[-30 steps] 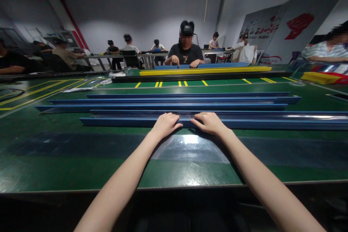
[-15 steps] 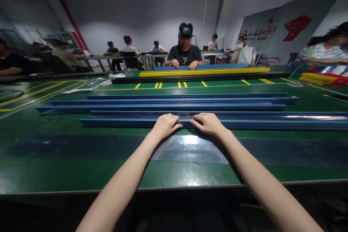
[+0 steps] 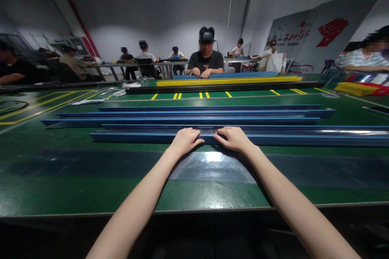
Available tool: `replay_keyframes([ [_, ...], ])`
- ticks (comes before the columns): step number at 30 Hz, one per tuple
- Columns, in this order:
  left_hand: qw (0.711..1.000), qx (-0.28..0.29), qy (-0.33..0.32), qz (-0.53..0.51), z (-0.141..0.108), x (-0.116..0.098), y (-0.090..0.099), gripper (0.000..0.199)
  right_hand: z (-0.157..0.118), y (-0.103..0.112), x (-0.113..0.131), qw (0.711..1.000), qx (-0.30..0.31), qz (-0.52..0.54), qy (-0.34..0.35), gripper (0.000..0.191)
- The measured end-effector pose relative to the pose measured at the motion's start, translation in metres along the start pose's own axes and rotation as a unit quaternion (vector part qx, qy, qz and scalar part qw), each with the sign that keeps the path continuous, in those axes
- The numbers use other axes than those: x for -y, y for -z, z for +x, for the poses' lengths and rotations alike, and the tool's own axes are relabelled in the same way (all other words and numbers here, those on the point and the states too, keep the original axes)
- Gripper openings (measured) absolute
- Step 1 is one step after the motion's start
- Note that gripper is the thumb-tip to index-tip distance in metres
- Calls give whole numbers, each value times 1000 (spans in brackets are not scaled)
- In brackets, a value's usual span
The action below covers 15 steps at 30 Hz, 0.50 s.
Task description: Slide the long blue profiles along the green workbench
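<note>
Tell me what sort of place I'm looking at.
Probably a workshop or assembly room: a green worktable with long blue channel-shaped strips, a person in a black shirt working across it, and grey tables with seated people behind.

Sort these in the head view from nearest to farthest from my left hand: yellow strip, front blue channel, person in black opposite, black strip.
1. Front blue channel, at the left hand.
2. Black strip, ahead.
3. Yellow strip, just beyond.
4. Person in black, behind it.
</note>
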<state>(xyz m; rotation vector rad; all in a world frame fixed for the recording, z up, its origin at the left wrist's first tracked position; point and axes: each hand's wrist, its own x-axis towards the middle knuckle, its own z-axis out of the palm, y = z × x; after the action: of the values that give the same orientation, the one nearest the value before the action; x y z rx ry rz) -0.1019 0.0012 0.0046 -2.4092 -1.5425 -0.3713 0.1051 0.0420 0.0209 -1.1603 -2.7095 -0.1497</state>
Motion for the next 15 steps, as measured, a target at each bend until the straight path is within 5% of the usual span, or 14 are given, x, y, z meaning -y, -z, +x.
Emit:
replay_keyframes([
  [15, 1000, 10, 10, 11, 1, -1, 0, 28, -1, 0, 1, 1000, -5, -3, 7, 43],
])
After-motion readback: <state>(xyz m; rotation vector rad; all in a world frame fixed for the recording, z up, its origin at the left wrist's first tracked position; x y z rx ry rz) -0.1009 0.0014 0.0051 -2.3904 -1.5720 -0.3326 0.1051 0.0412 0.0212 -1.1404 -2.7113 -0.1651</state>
